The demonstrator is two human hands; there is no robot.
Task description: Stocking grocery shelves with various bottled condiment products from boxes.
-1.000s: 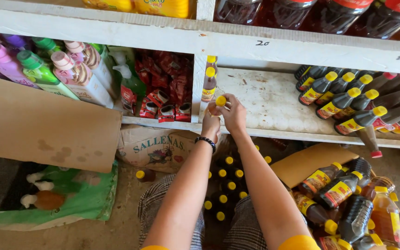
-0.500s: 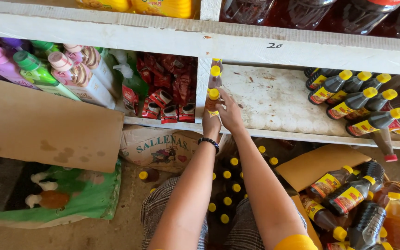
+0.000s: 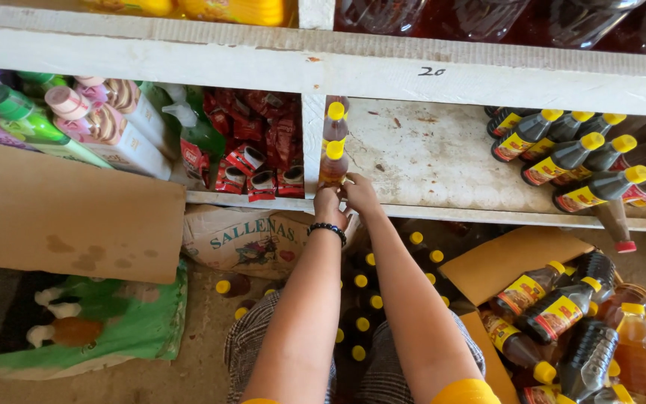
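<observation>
Both hands closed around one small amber plastic bottle with a yellow cap (image 3: 334, 166) at the white wooden shelf's (image 3: 443, 161) front edge, the left hand (image 3: 328, 206) and right hand (image 3: 360, 194) clasping its base. Setting it upright, flush behind its twin bottle (image 3: 335, 123) against the divider (image 3: 312, 142), would have served best.

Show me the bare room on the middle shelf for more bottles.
Free: the bare shelf board between the amber bottle both hands grip at the divider and the dark-sauce bottles on the right. Crowded: the left bay with red sachets.
</observation>
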